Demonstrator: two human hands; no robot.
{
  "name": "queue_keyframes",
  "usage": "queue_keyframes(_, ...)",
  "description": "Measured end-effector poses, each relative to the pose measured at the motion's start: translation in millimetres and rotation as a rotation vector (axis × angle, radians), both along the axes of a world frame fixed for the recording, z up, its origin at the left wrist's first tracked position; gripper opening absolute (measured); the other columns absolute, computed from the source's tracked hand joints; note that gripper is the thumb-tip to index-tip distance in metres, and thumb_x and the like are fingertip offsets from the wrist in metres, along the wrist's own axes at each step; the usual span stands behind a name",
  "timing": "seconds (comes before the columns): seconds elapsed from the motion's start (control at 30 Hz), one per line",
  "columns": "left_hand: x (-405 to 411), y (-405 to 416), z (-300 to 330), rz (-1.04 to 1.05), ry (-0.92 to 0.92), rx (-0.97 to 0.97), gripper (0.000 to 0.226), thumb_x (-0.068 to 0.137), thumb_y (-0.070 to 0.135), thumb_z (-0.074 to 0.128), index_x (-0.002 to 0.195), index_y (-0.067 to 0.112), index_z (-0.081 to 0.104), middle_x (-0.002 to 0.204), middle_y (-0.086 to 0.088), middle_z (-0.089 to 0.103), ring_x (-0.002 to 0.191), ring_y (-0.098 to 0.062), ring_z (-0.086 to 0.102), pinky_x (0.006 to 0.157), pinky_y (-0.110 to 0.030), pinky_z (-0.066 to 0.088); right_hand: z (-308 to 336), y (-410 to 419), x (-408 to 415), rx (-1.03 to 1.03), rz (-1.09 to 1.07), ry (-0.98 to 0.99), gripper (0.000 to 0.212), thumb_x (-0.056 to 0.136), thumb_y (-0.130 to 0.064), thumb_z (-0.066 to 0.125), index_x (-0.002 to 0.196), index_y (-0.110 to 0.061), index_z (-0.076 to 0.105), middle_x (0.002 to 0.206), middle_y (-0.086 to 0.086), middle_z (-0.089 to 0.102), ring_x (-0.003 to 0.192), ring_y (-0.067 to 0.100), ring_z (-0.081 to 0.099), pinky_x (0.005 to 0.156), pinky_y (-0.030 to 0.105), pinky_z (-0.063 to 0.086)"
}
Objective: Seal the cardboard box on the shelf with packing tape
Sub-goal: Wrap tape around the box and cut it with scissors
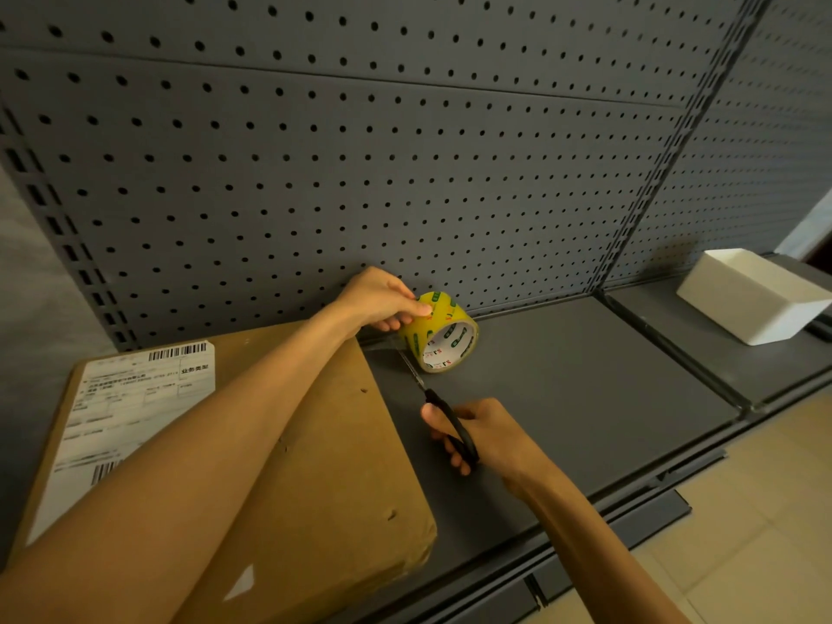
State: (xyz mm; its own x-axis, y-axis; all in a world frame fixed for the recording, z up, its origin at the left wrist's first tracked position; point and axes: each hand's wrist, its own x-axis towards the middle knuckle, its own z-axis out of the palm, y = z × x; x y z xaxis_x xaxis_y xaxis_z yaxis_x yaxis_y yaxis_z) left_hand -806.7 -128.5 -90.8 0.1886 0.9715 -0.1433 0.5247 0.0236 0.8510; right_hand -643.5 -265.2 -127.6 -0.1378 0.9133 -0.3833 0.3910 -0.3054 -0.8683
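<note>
Head view, looking down over two bare forearms at a grey metal shelf: the left hand reaches across a flat cardboard box and pinches a yellow roll of packing tape by its outer band, thumb on top and fingers curled underneath, the roll standing on edge just beyond the box's far right corner. A short clear strip of tape stretches from the roll back to that corner of the box. Nearer the camera than the left grip and a little to its right, the right hand holds black-handled scissors, its fingers wrapped through and around the handles; the blades point up toward the tape strip, their tips just beside it and directly below the left grip, though whether they touch the tape cannot be told. The box lies flat on the shelf beneath the left forearm, a white shipping label with barcodes on its top face, left of both grips. Well off to the right of the right grip sits a white open container on the neighbouring shelf section, and a grey pegboard rises behind everything
</note>
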Motion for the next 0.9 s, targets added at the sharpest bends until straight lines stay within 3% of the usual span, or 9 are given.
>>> queue_keyframes(0.23, 0, -2, 1, -0.023, 0.028, 0.001, 0.031, 0.077, 0.031, 0.076, 0.103, 0.015, 0.065, 0.081, -0.001, 0.069, 0.06, -0.008, 0.059, 0.054, -0.018, 0.045, 4, 11, 12, 0.046, 0.091, -0.372, 0.054, 0.075, -0.051, 0.071, 0.081, 0.002, 0.067, 0.062, 0.008, 0.061, 0.051, 0.014, 0.058, 0.052, 0.021, 0.049)
queue_keyframes(0.37, 0, -2, 1, -0.03, 0.043, -0.006, 0.034, 0.078, 0.032, 0.075, 0.105, 0.015, 0.065, 0.082, 0.0, 0.069, 0.061, -0.008, 0.06, 0.056, -0.018, 0.045, 3, 16, 12, 0.145, 0.14, -0.714, 0.05, 0.073, -0.055, 0.072, 0.072, -0.006, 0.059, 0.061, 0.002, 0.053, 0.055, 0.016, 0.052, 0.049, 0.026, 0.039)
queue_keyframes(0.43, 0, -2, 1, -0.028, 0.046, -0.004, 0.035, 0.078, 0.033, 0.075, 0.106, 0.015, 0.065, 0.082, 0.001, 0.069, 0.061, -0.008, 0.06, 0.056, -0.019, 0.045, 3, 17, 10, 0.18, 0.161, -0.798, 0.048, 0.074, -0.053, 0.072, 0.083, -0.007, 0.06, 0.073, 0.004, 0.054, 0.066, 0.019, 0.054, 0.049, 0.025, 0.037)
queue_keyframes(0.53, 0, -3, 0, -0.03, 0.059, 0.004, 0.034, 0.078, 0.034, 0.074, 0.105, 0.015, 0.065, 0.081, 0.002, 0.069, 0.06, -0.007, 0.06, 0.055, -0.018, 0.044, 4, 20, 6, 0.188, 0.17, -0.842, 0.04, 0.081, -0.04, 0.071, 0.098, -0.005, 0.062, 0.085, 0.008, 0.056, 0.077, 0.025, 0.058, 0.059, 0.031, 0.045)
queue_keyframes(0.63, 0, -3, 0, -0.034, 0.067, 0.008, 0.034, 0.079, 0.034, 0.074, 0.106, 0.015, 0.066, 0.082, 0.002, 0.069, 0.059, -0.007, 0.059, 0.053, -0.017, 0.043, 4, 20, 2, 0.219, 0.154, -0.879, 0.034, 0.086, -0.034, 0.066, 0.1, -0.003, 0.061, 0.087, 0.01, 0.055, 0.076, 0.024, 0.056, 0.061, 0.03, 0.042)
queue_keyframes(0.77, 0, -2, -1, -0.037, 0.059, 0.008, 0.037, 0.078, 0.035, 0.074, 0.107, 0.014, 0.066, 0.082, 0.001, 0.069, 0.059, -0.008, 0.058, 0.054, -0.018, 0.043, -1, 19, -1, 0.289, 0.142, -0.905, 0.032, 0.09, -0.031, 0.062, 0.107, -0.005, 0.06, 0.102, 0.014, 0.061, 0.091, 0.03, 0.061, 0.067, 0.032, 0.046)
queue_keyframes(0.9, 1, -1, -3, -0.043, 0.058, 0.004, 0.036, 0.077, 0.039, 0.075, 0.102, 0.015, 0.067, 0.081, 0.0, 0.071, 0.058, -0.009, 0.058, 0.055, -0.019, 0.044, -3, 20, 0, 0.341, 0.139, -0.84, 0.027, 0.09, -0.03, 0.061, 0.105, -0.008, 0.063, 0.099, 0.011, 0.063, 0.088, 0.028, 0.061, 0.071, 0.035, 0.052)
